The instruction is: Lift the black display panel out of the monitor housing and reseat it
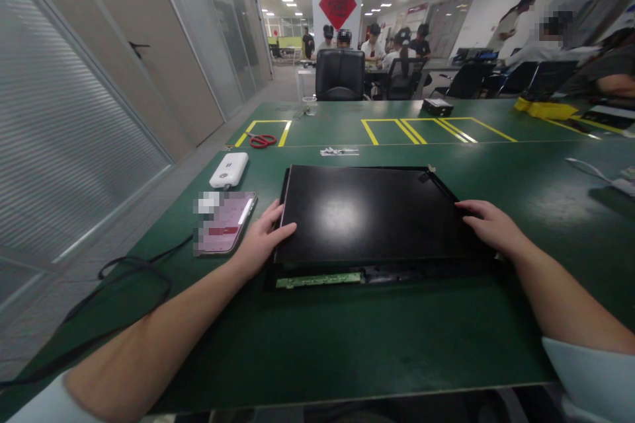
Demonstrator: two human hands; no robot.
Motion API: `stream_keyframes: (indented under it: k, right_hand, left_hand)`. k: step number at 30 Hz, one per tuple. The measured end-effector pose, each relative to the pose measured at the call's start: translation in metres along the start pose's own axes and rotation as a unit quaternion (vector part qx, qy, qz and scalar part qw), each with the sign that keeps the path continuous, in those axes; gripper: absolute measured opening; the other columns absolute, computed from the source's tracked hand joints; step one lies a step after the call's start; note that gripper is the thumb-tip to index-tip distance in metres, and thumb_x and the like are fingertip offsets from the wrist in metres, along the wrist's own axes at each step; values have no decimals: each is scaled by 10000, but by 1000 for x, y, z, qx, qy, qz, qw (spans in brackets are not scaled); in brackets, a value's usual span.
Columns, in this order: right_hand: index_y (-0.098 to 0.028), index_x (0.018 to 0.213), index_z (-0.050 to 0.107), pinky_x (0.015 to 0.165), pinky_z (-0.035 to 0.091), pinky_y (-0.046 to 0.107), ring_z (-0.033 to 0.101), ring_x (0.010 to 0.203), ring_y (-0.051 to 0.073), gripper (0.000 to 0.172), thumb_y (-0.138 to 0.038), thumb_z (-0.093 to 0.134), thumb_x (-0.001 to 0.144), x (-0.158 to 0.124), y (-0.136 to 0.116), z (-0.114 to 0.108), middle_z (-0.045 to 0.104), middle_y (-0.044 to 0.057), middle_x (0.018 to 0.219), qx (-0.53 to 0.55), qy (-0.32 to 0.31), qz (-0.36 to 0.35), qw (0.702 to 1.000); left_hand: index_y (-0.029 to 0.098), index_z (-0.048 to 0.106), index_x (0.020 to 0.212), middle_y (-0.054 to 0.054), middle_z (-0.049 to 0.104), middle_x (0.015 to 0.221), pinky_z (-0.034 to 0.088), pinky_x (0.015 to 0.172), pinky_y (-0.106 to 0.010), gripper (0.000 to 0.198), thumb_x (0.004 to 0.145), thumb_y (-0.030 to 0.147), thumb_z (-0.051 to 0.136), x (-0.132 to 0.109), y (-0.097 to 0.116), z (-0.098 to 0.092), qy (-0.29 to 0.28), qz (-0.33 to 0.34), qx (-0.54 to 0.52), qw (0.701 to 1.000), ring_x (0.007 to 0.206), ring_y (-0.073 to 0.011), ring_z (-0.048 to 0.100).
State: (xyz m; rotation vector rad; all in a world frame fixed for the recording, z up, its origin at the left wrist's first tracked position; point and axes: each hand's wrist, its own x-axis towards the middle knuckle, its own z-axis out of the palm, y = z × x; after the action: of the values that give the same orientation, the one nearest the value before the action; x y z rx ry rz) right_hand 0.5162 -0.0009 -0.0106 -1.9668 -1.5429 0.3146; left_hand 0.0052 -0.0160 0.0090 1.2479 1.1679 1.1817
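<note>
A dark, glossy LCD screen panel (367,215) lies over a black frame (407,273) on the green table. Light reflects off the middle of the panel. A green circuit board strip (320,279) shows along the front of the frame. My left hand (265,238) grips the panel's left edge, thumb on top and fingers at the side. At the right edge, my right hand (491,225) holds the panel with its fingers against the rim; its fingertips are partly hidden. Whether the panel rests fully on the frame, I cannot tell.
Left of the panel lie a phone (225,223), a white power bank (229,170) and a black cable (133,264). Red-handled scissors (262,140) and small white pieces (339,152) lie beyond it. A black chair (340,75) stands past the table (347,344); several people sit farther back.
</note>
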Motion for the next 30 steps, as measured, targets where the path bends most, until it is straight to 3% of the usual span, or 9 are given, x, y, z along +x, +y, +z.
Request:
stream_keyframes:
  k: [4, 11, 15, 25, 30]
  right_hand:
    - [-301, 901, 744, 1193, 425, 619, 630, 1310, 380, 234, -236, 619, 715, 0, -2, -2, 751, 97, 1201, 5, -14, 5, 1000]
    - [-301, 900, 744, 1193, 430, 607, 646, 1287, 370, 237, -236, 622, 708, 0, -3, -3, 759, 87, 1178, -3, -9, -1, 1000]
    - [-307, 916, 751, 1169, 455, 604, 660, 1259, 369, 239, -275, 632, 711, 0, 0, -2, 765, 85, 1160, -2, 0, -6, 1000]
    - [-281, 1084, 751, 975, 589, 536, 738, 970, 310, 352, -398, 650, 769, -3, 3, 3, 784, 65, 1009, 27, 17, 40, 999]
    - [-235, 1188, 710, 1066, 528, 454, 709, 1152, 316, 376, -365, 614, 849, -8, -6, -1, 771, 125, 1214, 45, 7, 53, 998]
  left_hand:
    - [229, 767, 1283, -126, 348, 1734, 164, 1319, -492, 594, 736, 424, 895, -3, 3, 0, -30, 29, 51, 998, 1650, -353, 126]
    - [241, 731, 1340, -105, 220, 1779, 261, 1294, -520, 641, 747, 431, 883, -5, 5, 1, -44, 26, 35, 998, 1640, -391, 157]
    - [254, 726, 1344, -93, 213, 1780, 232, 1302, -534, 623, 765, 426, 877, -6, 5, 0, -48, 39, 42, 997, 1648, -385, 114]
    - [286, 680, 1408, -60, 173, 1791, 244, 1298, -530, 660, 792, 428, 870, -6, 5, 0, -74, 50, 35, 995, 1644, -384, 140]
    - [280, 635, 1464, -62, 174, 1792, 233, 1306, -506, 715, 807, 433, 869, -5, 4, -1, -87, 62, 35, 994, 1641, -371, 163]
